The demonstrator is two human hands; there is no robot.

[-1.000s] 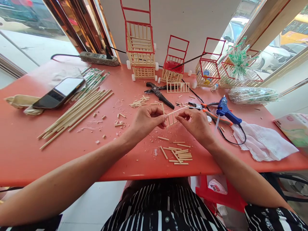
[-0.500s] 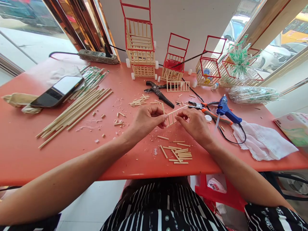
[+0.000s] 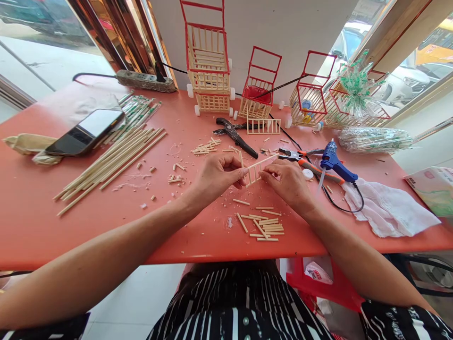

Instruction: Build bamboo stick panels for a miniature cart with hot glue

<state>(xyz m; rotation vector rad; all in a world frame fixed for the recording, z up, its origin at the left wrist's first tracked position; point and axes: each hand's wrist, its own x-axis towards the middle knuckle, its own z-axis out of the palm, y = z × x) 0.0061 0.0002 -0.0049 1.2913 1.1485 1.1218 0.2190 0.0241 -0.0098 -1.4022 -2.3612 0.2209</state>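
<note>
Between my two hands is a small frame of wooden sticks [image 3: 255, 173], ladder-like with short crossbars, tilted above the table. My left hand [image 3: 226, 172] pinches its left end. My right hand [image 3: 285, 178] is closed on the right part, with the fingertips partly hiding it. Below lies a loose pile of short cut sticks [image 3: 269, 227]. Beyond my hands another ladder-like stick frame [image 3: 264, 126] rests by black-handled cutters [image 3: 236, 136]. To the right of my right hand are orange-handled pliers [image 3: 307, 165] and a blue glue gun [image 3: 334, 163].
Several stick-built carts with red handles, such as the tall one [image 3: 208, 61], line the back wall. On the left are long sticks [image 3: 115, 163], a phone [image 3: 85, 132] and a power strip [image 3: 145, 81]. A white cloth [image 3: 392, 208] and a tissue box [image 3: 430, 186] lie to the right.
The view has shifted very slightly. Both hands keep the same grip on the stick frame, with hardly any movement.
</note>
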